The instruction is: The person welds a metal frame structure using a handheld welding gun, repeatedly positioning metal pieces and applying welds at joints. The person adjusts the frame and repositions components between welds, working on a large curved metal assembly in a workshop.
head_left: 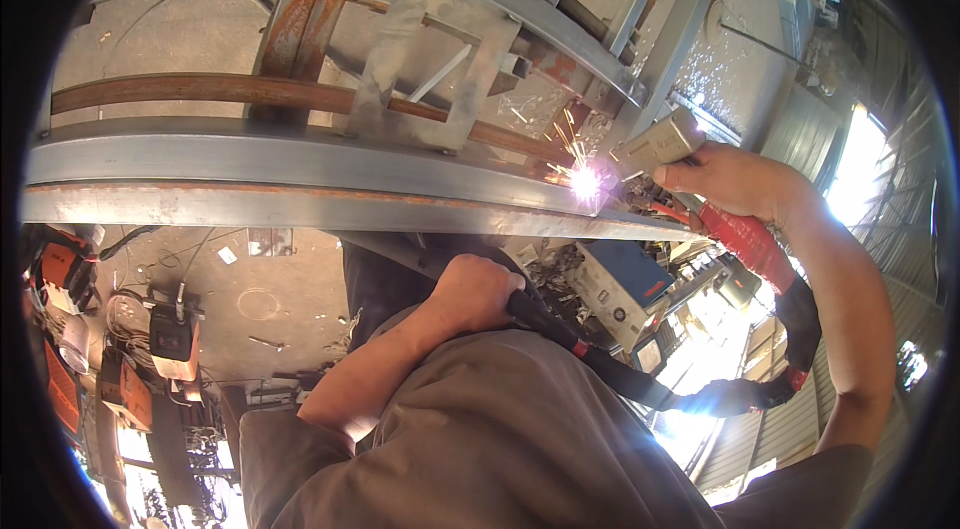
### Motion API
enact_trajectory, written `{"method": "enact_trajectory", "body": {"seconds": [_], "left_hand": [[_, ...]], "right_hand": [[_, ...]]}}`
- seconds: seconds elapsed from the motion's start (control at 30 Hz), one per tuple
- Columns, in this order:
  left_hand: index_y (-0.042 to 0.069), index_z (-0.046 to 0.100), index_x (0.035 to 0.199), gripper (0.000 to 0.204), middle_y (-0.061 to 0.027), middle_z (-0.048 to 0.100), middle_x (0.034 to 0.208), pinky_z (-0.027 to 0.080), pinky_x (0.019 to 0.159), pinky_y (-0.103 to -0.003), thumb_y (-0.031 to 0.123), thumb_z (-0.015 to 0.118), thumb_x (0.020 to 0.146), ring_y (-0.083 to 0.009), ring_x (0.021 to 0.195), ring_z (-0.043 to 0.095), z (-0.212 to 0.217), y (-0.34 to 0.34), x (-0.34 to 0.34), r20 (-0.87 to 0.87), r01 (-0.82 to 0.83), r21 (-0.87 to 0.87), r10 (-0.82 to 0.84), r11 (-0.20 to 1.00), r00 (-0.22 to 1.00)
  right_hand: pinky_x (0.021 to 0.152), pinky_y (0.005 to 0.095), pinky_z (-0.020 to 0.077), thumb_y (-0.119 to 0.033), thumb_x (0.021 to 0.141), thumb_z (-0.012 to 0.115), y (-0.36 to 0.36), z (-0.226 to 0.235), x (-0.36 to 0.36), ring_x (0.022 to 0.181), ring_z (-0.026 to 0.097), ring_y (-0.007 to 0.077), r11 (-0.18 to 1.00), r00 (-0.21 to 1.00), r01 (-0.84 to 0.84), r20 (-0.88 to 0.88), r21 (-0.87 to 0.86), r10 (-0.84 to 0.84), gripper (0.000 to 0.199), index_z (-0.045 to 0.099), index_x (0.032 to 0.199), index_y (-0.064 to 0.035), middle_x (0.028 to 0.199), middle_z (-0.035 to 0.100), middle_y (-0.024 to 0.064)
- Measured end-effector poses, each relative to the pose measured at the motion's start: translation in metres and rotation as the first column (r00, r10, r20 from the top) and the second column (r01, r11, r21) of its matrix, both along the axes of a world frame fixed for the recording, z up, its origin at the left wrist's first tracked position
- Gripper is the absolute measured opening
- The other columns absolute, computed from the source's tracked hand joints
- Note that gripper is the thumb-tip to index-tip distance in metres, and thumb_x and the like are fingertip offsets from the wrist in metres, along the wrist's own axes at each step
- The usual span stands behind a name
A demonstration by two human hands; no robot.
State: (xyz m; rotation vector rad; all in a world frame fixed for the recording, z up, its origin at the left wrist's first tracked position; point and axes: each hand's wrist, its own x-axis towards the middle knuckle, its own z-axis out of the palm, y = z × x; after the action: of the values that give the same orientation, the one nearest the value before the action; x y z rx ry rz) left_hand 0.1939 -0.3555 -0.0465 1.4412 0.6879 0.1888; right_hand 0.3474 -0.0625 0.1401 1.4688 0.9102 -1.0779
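My right hand (740, 179) is closed round a welding torch, its fingers partly hidden behind a tan box-shaped cover (660, 143). A bright white-violet arc (585, 181) burns just left of the torch, on the edge of a long grey steel beam (330, 157), throwing orange sparks. From under the right hand runs a thick cable (742, 244), wrapped red and then black, looping down past my right forearm and back to my waist. There my left hand (478, 289) grips the black part of the cable (545, 321) in a fist, below the beam.
A flat steel plate with a rectangular cutout (385, 109) lies across the frame, beside a rusty bar (200, 91). More steel tubes (690, 14) extend at the far right. Orange machines (125, 389) stand at lower left; a blue-topped box (625, 274) is below the beam.
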Motion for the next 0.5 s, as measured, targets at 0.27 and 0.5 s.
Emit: {"method": "enact_trajectory", "body": {"seconds": [0.27, 0.5], "left_hand": [[0.015, 0.075, 0.088, 0.026, -0.0112, 0.075, 0.087, 0.057, 0.078, -0.049, 0.039, 0.073, 0.077, -0.0345, 0.086, 0.073, 0.000, 0.003, -0.004, 0.033, -0.091, 0.025, 0.091, 0.996, 0.995], [0.013, 0.077, 0.100, 0.037, -0.0115, 0.076, 0.094, 0.057, 0.079, -0.049, 0.036, 0.081, 0.070, -0.0339, 0.091, 0.073, 0.001, 0.009, -0.006, 0.016, -0.033, 0.018, 0.033, 0.999, 0.999]], "right_hand": [[0.095, 0.0370, 0.0510, -0.057, 0.099, 0.060, -0.002, -0.002, 0.008, 0.105, 0.068, 0.0261, 0.992, 0.993, -0.120, 0.002, 0.033, 0.120, 0.072, 0.064, 0.133, 0.0055, 0.121, 0.071, 0.0190], [0.099, 0.0386, 0.0500, -0.057, 0.100, 0.058, 0.003, 0.006, -0.007, 0.109, 0.068, 0.0286, 0.980, 0.980, -0.197, 0.010, 0.007, 0.197, 0.070, 0.064, 0.133, 0.0039, 0.120, 0.071, 0.0205]]}}
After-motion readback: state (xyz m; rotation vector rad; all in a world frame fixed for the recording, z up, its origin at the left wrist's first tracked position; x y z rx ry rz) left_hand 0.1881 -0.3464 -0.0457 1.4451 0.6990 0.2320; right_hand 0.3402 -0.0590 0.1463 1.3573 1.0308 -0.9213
